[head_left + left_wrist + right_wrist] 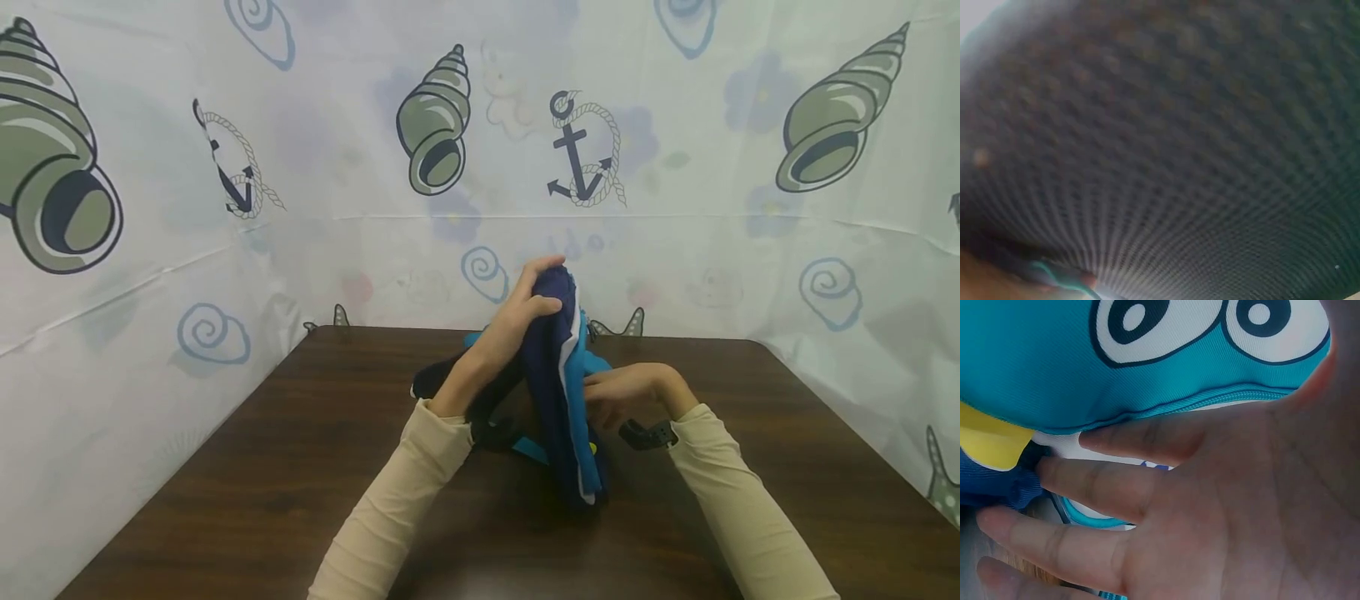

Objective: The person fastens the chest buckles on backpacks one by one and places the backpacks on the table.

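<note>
A child's backpack (546, 367), navy and light blue with white piping, stands on edge on the table, seen from its narrow side. My left hand (506, 329) grips its upper edge, thumb on the near side and fingers over the top. In the left wrist view, blurred dark mesh fabric (1166, 144) fills most of the picture. On the other side, my right hand (1204, 506) lies with fingers extended against the front panel. Above it, the right wrist view shows printed cartoon eyes (1160, 325), a zipper (1235, 395) and a yellow flap (991, 437).
Dark straps (491, 404) of the bag spread out to the left under my left forearm. The brown wooden table (300, 500) ends at a patterned cloth (337, 167) behind and along the left. A dark band (648, 435) is on my right wrist.
</note>
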`<state>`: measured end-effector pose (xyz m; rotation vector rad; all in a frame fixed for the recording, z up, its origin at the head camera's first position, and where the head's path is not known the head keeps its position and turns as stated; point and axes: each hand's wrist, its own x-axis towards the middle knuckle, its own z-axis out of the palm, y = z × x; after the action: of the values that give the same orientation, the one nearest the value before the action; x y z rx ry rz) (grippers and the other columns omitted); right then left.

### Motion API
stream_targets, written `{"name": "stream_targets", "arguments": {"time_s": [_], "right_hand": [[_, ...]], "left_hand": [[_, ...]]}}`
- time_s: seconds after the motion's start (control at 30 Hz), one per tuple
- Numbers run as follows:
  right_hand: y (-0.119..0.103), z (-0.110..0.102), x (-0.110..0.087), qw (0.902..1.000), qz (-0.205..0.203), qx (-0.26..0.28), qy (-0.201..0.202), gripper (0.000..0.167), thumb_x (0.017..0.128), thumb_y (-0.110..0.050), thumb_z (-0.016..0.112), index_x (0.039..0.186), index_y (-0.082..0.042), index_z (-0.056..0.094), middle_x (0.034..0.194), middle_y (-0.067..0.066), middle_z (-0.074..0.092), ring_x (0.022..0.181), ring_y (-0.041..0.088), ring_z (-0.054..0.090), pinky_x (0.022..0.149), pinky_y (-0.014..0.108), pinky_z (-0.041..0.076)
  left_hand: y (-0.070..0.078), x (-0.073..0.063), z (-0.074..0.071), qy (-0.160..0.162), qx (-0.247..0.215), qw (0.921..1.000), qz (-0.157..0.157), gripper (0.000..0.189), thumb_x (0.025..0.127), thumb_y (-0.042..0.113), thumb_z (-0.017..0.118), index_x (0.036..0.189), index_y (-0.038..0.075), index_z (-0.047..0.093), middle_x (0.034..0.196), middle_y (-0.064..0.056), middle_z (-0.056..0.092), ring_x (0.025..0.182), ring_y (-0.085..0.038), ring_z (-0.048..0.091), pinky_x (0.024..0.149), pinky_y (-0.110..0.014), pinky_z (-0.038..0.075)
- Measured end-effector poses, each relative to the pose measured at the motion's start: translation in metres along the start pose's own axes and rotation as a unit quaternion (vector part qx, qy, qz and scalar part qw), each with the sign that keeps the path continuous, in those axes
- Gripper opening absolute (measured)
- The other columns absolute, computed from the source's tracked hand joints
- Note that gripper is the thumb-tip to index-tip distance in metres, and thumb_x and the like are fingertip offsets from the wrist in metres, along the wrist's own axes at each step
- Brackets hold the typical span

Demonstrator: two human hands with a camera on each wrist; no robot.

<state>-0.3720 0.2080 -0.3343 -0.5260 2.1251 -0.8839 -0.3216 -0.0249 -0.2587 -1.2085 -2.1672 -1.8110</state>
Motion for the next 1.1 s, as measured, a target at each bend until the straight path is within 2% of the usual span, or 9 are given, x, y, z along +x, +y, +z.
{"name": "stream_targets", "arguments": {"time_s": [0.13,0.37,0.63,0.83,1.1], "right_hand": [[0.0003,-0.0008,-0.001,0.9999,0.0,0.011,-0.004,0.073,0.102,-0.048,0.05,0.157,-0.007,0.024,0.151,0.023,0.043,0.133,0.041,0.05,0.109,0.058,0.042],[-0.0003,-0.0022,-0.0012,0.9998,-0.003,0.019,-0.007,0.073,0.102,-0.048,0.049,0.157,-0.008,0.022,0.152,0.023,0.041,0.134,0.041,0.049,0.11,0.06,0.04],[0.004,-0.0022,-0.0008,0.9994,-0.001,0.034,-0.001,0.07,0.103,-0.045,0.049,0.155,-0.006,0.024,0.148,0.021,0.045,0.131,0.039,0.051,0.11,0.06,0.04],[0.0047,-0.0023,-0.0007,0.9991,-0.001,0.043,-0.006,0.068,0.103,-0.045,0.048,0.153,-0.006,0.026,0.148,0.021,0.046,0.133,0.039,0.05,0.111,0.062,0.038],[0.0049,-0.0025,-0.0007,0.9992,-0.003,0.039,-0.006,0.066,0.103,-0.045,0.048,0.151,-0.005,0.029,0.146,0.021,0.048,0.131,0.039,0.051,0.11,0.062,0.038]], "left_hand": [[-0.0031,0.0012,0.0011,-0.006,0.01,0.9999,0.009,0.063,0.097,0.038,0.042,0.155,0.019,0.026,0.167,0.0,0.008,0.153,-0.021,0.011,0.124,-0.053,0.014],[-0.0029,0.0002,-0.0009,-0.007,0.04,0.9992,0.006,0.061,0.098,0.038,0.042,0.154,0.018,0.029,0.169,0.0,0.001,0.156,-0.021,0.003,0.125,-0.052,0.012],[-0.0018,-0.0001,0.0018,-0.017,0.04,0.999,0.001,0.056,0.1,0.038,0.043,0.153,0.025,0.029,0.168,0.005,0.008,0.154,-0.024,0.013,0.123,-0.056,0.017],[-0.0025,-0.0001,0.0039,-0.017,0.03,0.9994,0.003,0.06,0.101,0.035,0.041,0.156,0.019,0.025,0.168,0.003,0.006,0.154,-0.026,0.011,0.123,-0.056,0.017],[-0.0037,0.0007,0.0038,-0.016,0.033,0.9993,0.002,0.057,0.1,0.037,0.04,0.154,0.022,0.027,0.168,0.002,0.006,0.153,-0.026,0.012,0.123,-0.056,0.017]]}}
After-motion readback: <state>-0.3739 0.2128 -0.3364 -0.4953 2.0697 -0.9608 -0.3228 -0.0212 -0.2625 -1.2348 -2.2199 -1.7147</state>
